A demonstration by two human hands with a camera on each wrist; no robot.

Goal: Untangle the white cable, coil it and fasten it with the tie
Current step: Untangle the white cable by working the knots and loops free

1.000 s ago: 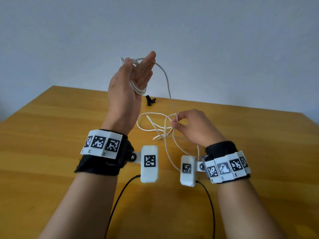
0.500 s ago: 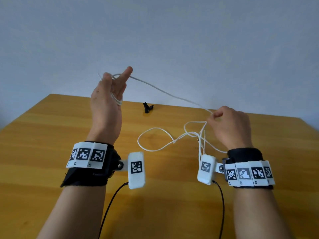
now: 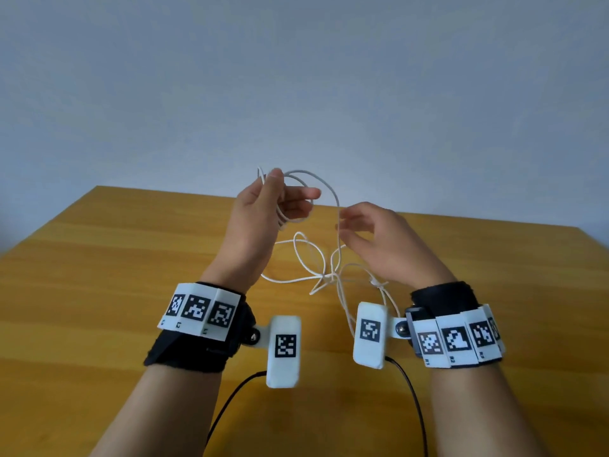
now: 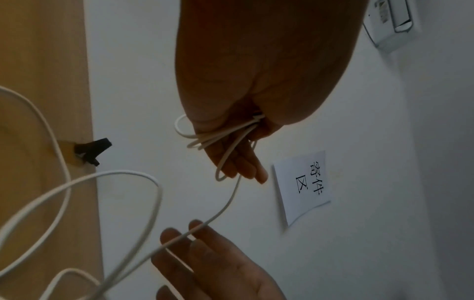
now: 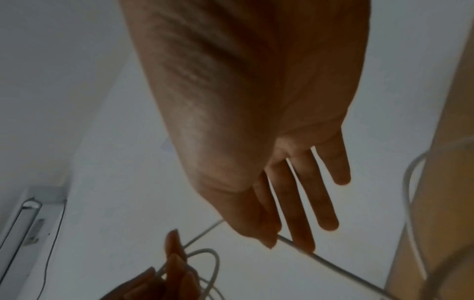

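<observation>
My left hand (image 3: 260, 216) is raised above the wooden table (image 3: 99, 258) and grips several turns of the white cable (image 3: 291, 220) wound round its fingers, with the thumb on top; the left wrist view shows the turns (image 4: 218, 134) bunched at the finger bases. One strand arcs over to my right hand (image 3: 372, 239), whose thumb and forefinger pinch it lightly (image 5: 283, 238). The rest of the cable lies as a tangle (image 3: 329, 278) on the table between my wrists. The black tie (image 4: 92, 151) lies at the table's far edge, hidden behind my left hand in the head view.
A plain wall stands right behind the table's far edge. A paper label (image 4: 302, 186) and a wall socket (image 4: 392, 20) are on it. Black leads (image 3: 230, 400) from the wrist cameras trail over the near table.
My right hand has come back left, close to the left hand. The strand that was stretched taut between them now hangs in a slack arc. The left hand has shifted right.
</observation>
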